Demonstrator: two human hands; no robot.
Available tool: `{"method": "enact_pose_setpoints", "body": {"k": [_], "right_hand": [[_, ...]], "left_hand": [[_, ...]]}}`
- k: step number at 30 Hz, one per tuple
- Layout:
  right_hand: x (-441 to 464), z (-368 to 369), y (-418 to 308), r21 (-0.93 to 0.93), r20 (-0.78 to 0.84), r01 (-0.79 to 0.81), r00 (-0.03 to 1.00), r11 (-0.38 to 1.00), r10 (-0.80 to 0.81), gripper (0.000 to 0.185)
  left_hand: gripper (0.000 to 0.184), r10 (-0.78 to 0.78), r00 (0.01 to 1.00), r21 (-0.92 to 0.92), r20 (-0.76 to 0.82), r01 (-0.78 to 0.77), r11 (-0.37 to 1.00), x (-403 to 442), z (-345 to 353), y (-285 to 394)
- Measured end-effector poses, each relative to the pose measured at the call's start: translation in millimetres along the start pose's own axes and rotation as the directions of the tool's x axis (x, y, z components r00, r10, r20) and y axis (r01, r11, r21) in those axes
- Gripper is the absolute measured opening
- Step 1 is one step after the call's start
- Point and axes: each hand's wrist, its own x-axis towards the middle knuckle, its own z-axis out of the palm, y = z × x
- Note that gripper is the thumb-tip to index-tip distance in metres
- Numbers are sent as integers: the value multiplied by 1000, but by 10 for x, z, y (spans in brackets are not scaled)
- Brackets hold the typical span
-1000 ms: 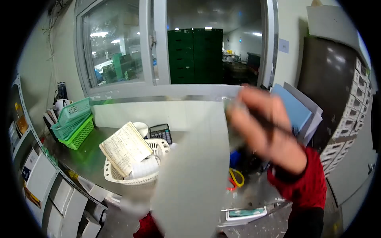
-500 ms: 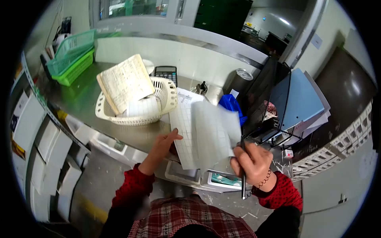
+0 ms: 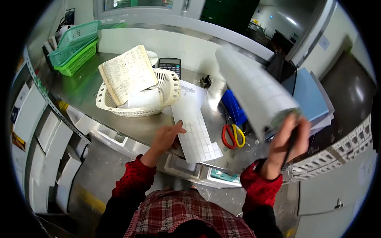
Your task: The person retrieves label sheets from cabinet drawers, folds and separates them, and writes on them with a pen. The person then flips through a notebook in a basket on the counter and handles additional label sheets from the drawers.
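My left hand (image 3: 164,139) is closed at the left edge of a white sheet of grid-cut labels (image 3: 194,133) lying on the metal table. Its thumb rests on the sheet; the other fingers are partly hidden. Up at the right, my right hand (image 3: 289,141) grips the lower end of a second white gridded sheet (image 3: 254,83), which is lifted and blurred by motion. A dark pen (image 3: 292,146) is in the same hand. Scissors (image 3: 233,136) with red and yellow handles lie between the sheets.
A cream plastic basket (image 3: 171,85) holds an open handwritten notebook (image 3: 129,73). Behind it is a calculator (image 3: 170,65). Green baskets (image 3: 77,59) are stacked at the back left. A blue object (image 3: 233,107) lies near the scissors, and blue folders (image 3: 307,95) stand at the right.
My right hand has moved up and right, lifting one sheet away from the lower one. The scissors and the lower sheet's curled corner are now exposed. My left hand has stayed at the edge.
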Motion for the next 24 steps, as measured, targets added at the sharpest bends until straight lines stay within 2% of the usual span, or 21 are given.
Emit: {"method": "enact_pose_setpoints", "body": {"k": [2, 4, 5, 8, 10, 12, 13, 16, 18, 19, 22, 24], "right_hand": [[-281, 97, 281, -14, 136, 42, 990, 999, -39, 11], [-392, 225, 347, -29, 210, 194, 960, 981, -184, 8], [-376, 305, 309, -23, 240, 207, 951, 978, -196, 9], [-16, 587, 27, 84, 179, 234, 953, 969, -245, 10], [228, 648, -254, 173, 55, 205, 974, 963, -218, 9], [301, 593, -385, 170, -2, 212, 977, 962, -215, 8], [292, 540, -432, 188, 2, 117, 993, 975, -119, 6], [506, 625, -271, 283, -152, 109, 986, 953, -68, 12], [641, 572, -504, 321, -156, 39, 988, 946, 12, 15], [699, 635, -466, 335, -236, 97, 972, 937, -16, 17], [468, 616, -521, 295, -161, -7, 985, 956, 57, 17], [60, 471, -252, 200, -5, 68, 998, 977, -69, 12]], "left_hand": [[58, 15, 1000, 0, -12, -15, 1000, 9, -3, -42], [58, 40, 999, 11, 7, -41, 999, 66, 5, -137], [58, 45, 999, 3, 0, -45, 999, 67, 13, -139], [58, 13, 1000, 19, 13, -13, 1000, 81, 30, -107], [60, 34, 999, -24, 7, -34, 999, 77, 23, -88], [60, 26, 1000, 12, -9, -26, 1000, 50, 21, -68], [60, 20, 999, 18, -35, -19, 1000, 44, 23, -73], [59, 25, 999, -39, -44, -26, 999, 67, 76, -106], [59, -3, 999, -60, -42, 0, 998, 32, 92, -75], [59, -22, 999, -64, -38, 20, 998, 25, 75, -49], [57, 2, 999, -64, -43, -5, 998, 73, 58, -117], [56, 14, 999, -53, -42, -16, 998, 31, 37, -50]]}}
